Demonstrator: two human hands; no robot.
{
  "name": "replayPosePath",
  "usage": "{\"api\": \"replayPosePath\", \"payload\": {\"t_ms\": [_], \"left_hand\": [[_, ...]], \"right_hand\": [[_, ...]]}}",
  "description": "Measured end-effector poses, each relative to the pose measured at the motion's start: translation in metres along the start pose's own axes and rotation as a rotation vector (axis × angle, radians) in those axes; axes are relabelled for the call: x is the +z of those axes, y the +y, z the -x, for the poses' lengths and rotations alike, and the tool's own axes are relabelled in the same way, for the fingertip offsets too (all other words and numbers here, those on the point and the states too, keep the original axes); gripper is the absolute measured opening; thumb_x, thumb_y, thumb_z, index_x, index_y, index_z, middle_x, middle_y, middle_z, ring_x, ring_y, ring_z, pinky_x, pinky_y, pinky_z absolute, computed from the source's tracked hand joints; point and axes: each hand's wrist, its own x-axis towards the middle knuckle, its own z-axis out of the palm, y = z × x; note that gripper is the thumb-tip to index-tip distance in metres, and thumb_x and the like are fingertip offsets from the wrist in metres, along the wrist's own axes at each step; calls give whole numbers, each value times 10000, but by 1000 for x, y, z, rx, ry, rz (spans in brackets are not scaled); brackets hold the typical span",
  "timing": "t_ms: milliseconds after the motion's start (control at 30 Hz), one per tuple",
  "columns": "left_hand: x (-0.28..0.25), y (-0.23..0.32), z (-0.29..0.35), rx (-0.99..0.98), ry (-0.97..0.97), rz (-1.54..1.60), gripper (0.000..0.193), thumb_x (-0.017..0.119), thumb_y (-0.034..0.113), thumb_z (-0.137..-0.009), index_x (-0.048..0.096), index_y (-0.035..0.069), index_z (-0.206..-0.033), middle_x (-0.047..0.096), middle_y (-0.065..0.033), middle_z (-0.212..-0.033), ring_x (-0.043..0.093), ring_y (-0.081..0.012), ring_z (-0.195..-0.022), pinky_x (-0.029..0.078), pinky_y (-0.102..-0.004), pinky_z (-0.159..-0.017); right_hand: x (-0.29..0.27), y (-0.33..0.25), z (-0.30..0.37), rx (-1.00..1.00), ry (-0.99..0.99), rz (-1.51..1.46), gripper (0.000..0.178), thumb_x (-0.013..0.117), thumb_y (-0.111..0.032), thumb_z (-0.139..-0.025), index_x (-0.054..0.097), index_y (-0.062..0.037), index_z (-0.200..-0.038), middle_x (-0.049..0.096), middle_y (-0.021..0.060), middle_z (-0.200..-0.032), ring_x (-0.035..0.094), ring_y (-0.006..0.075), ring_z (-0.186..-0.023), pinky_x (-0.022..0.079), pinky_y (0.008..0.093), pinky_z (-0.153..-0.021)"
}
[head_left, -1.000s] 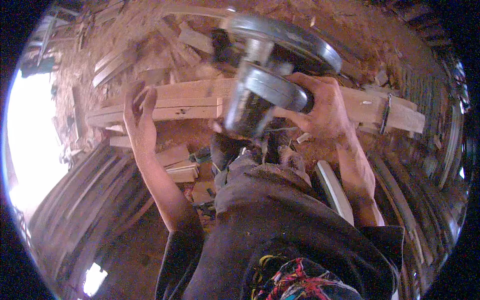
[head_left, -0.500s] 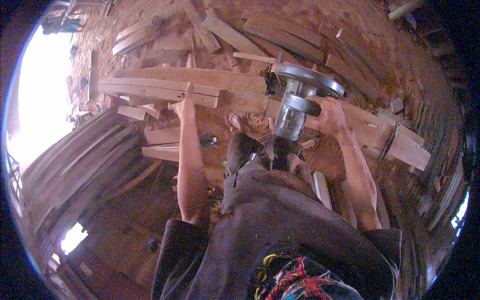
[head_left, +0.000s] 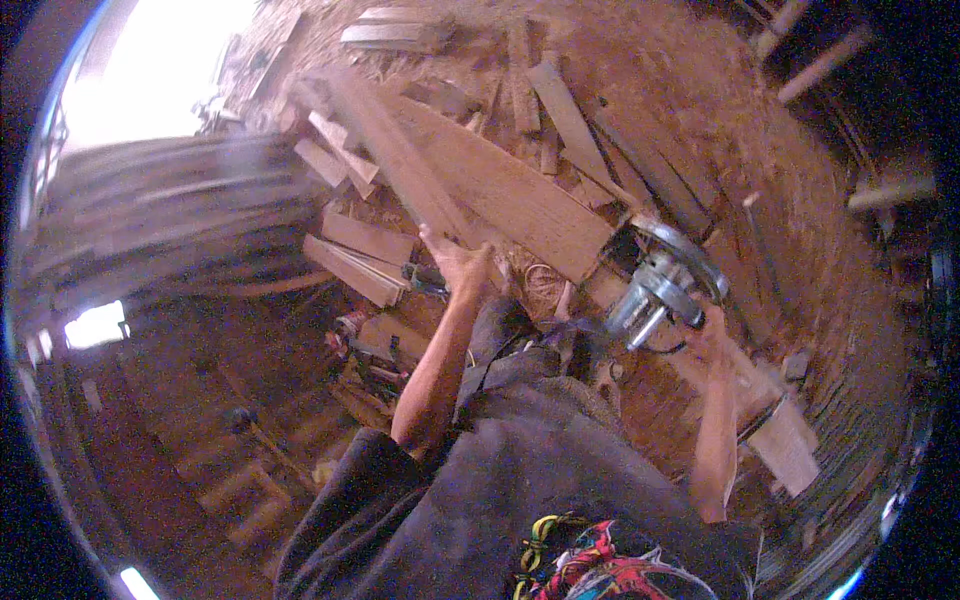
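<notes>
My right hand (head_left: 708,335) is closed around the handle of a silver circular saw (head_left: 660,290). The saw rests on a long wide plank (head_left: 520,195) that runs from upper left to lower right; its blade's lower part is hidden. With my left hand (head_left: 462,265) I grip the near end of a narrow timber (head_left: 395,165), which lies along the near edge of that plank. Motion blurs the timber's far end. The left fingers are partly wrapped under the wood, with the thumb side raised.
Several offcuts (head_left: 340,160) and short boards (head_left: 365,245) lie left of the plank. Beyond it, loose boards (head_left: 575,120) are scattered over sawdust-covered ground. A stack of long timber (head_left: 190,210) stands at the left. A pale block (head_left: 785,455) forms the plank's lower right end.
The whole view has turned, so the plank now slants down to the right. My left hand has shifted to the timber's near end. The saw stays in my right hand.
</notes>
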Motion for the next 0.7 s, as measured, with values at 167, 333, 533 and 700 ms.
{"api": "replayPosePath", "payload": {"t_ms": [167,333,533,700], "left_hand": [[32,-25,-9,152,91,-499,1180,840,546,-749,209,-17,-1571,207,-346,-1611,211,-494,-1510,179,-506,-1261],[3,-132,-50,-457,-442,743,1129,876,581,-736,369,-92,-1487,525,-273,-1455,560,-349,-1293,463,-432,-1081],[-43,-74,-27,-246,-163,-100,948,902,445,-727,461,-50,-1406,608,-220,-1319,611,-361,-1192,506,-465,-976],[-124,-171,-77,387,87,-573,739,792,226,-784,486,27,-1427,627,-164,-1201,594,-364,-1162,470,-480,-987]], "right_hand": [[-4,-3,19,44,73,11,412,797,-172,-821,675,35,-1155,732,186,-1021,694,285,-934,549,405,-840],[-17,-31,6,-28,75,-71,370,799,-121,-817,679,67,-1113,738,177,-955,698,258,-858,544,383,-808],[-21,-78,32,272,263,-60,419,793,-124,-826,667,83,-1168,738,147,-1055,678,239,-956,527,372,-882],[-14,-84,53,254,419,-68,433,776,-84,-844,648,86,-1221,724,134,-1080,670,247,-959,529,375,-900]]}}
